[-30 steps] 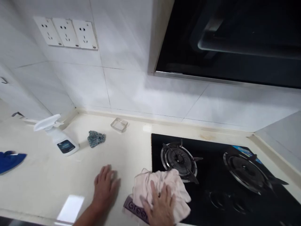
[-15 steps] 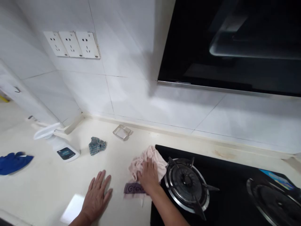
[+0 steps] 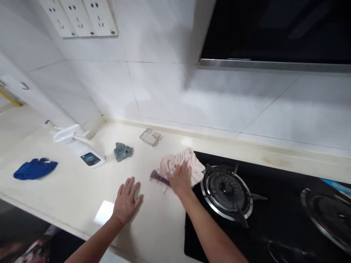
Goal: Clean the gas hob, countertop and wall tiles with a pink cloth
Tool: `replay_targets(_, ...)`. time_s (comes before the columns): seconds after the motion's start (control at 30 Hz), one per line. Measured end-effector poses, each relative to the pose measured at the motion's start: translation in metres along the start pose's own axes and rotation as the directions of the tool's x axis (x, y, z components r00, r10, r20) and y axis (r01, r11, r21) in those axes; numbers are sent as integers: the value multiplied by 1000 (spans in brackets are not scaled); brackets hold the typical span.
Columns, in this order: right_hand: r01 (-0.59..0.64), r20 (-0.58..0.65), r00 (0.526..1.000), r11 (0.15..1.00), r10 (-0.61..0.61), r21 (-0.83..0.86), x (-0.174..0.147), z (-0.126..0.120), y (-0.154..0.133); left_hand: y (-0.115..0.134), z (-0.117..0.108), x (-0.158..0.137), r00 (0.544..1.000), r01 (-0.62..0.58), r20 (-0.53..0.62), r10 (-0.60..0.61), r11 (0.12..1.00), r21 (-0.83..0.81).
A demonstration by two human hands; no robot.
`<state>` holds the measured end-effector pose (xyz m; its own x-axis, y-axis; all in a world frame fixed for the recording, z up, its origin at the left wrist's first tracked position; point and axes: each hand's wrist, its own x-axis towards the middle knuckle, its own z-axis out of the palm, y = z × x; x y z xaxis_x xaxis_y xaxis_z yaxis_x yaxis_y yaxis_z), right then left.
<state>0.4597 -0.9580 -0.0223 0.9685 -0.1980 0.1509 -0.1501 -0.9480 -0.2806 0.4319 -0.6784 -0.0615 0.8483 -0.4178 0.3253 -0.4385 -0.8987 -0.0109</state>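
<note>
My right hand (image 3: 181, 179) presses down on a crumpled pink cloth (image 3: 196, 166), its fingers bunched into the folds. The cloth lies on the pale countertop (image 3: 153, 223) and reaches over the left edge of the black gas stove (image 3: 274, 223). A purple lettered band (image 3: 160, 178) runs along the cloth's left edge. To the left, my left hand (image 3: 127, 201) rests flat on the countertop, fingers spread, with nothing in it. Beyond it lies a small grey-green scrunched cloth (image 3: 122, 151).
A white spray bottle (image 3: 85, 151) and a blue cloth item (image 3: 35, 169) are on the left. A clear shallow dish (image 3: 150, 137) sits near the wall. The near burner (image 3: 227, 188) has upright metal supports. A black range hood (image 3: 274, 33) overhangs the upper right.
The view has tilted down and shifted left, showing the counter's front edge. The pink cloth looks more spread, with its lettered band turned at an angle under my right hand. My left hand stays flat.
</note>
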Motion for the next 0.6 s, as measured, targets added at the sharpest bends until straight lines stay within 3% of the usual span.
replay_targets(0.13, 117, -134, 984, 993, -117, -7, -133, 30, -3, 6, -2, -2, 1000, 24, -13, -25, 995, -94)
replay_targets(0.27, 264, -223, 942, 964, -249, 38, -226, 60, 1, 50, -19, -38, 994, 32, -91, -66, 940, -338)
replay_targets(0.33, 285, -224, 942, 948, -250, 144, -243, 67, 3, 83, -28, -69, 997, -30, -80, -10, 874, -485)
replay_targets(0.43, 203, -171, 976, 853, -136, 481, -236, 61, 4, 126, -27, -108, 984, -181, -113, 141, 767, -616)
replay_targets(0.53, 19, -76, 995, 640, 62, 768, -214, 37, 14, 150, -11, -120, 980, -198, -136, 147, 804, -561)
replay_targets(0.6, -15, -87, 986, 602, 140, 799, -208, 19, 32, 156, -4, -109, 989, -147, -63, 134, 857, -493)
